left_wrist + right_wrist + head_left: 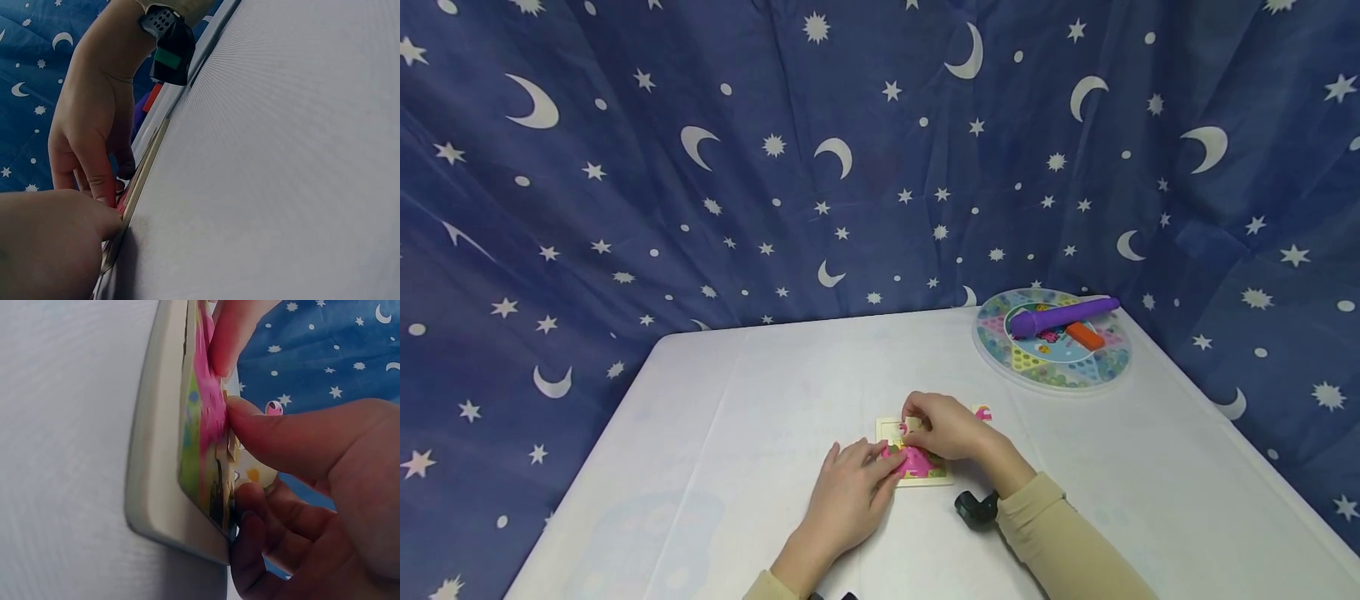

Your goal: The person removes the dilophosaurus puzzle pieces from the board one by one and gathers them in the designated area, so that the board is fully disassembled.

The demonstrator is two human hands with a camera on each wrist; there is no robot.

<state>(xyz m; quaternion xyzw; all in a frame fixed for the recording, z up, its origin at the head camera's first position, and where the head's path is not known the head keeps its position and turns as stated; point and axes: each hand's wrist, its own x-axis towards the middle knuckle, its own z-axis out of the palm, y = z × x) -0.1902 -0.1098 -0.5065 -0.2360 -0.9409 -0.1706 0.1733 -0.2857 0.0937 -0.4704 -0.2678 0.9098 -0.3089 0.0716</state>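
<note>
A small jigsaw puzzle with a cream frame (pixel 931 482) and a pink and green picture lies on the white table. My right hand (pixel 951 429) pinches a pale puzzle piece (pixel 255 464) with an orange spot between thumb and fingers, over the puzzle's upper part. In the right wrist view the fingertips partly cover that piece. My left hand (pixel 850 492) rests at the puzzle's left side, its fingertips touching the pink pieces (pixel 916 463). Just beyond the right hand lies a loose puzzle piece (pixel 982 412) with pink on it.
At the back right of the white table (pixel 760 400) lies a round colourful game board (pixel 1030 373). On it are a purple toy microphone-like stick (pixel 1060 317) and an orange block (pixel 1085 336). A blue curtain (pixel 880 167) with moons and stars hangs behind the table.
</note>
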